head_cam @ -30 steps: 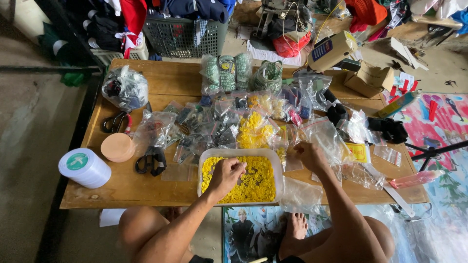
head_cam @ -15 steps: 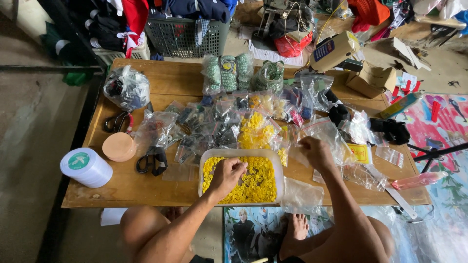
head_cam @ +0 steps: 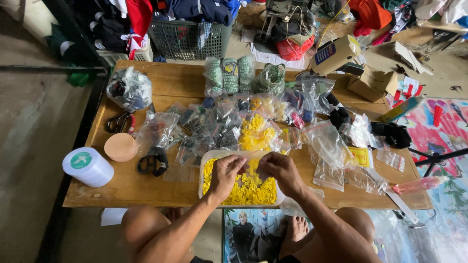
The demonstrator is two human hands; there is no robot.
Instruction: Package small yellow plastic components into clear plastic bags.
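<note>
A low wooden table (head_cam: pixel 146 187) on a concrete floor (head_cam: pixel 29 146) carries a white tray (head_cam: pixel 207 158) of yellow buttons (head_cam: pixel 243 192). Over it, left hand (head_cam: pixel 226 173) and right hand (head_cam: pixel 280 170) pinch a small clear bag (head_cam: pixel 253 158), each grip clamped on it.

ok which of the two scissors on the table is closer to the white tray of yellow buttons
The black-handled scissors beside the white tray of yellow buttons; the red-and-black-handled scissors lie farther back by the table's left edge.
</note>
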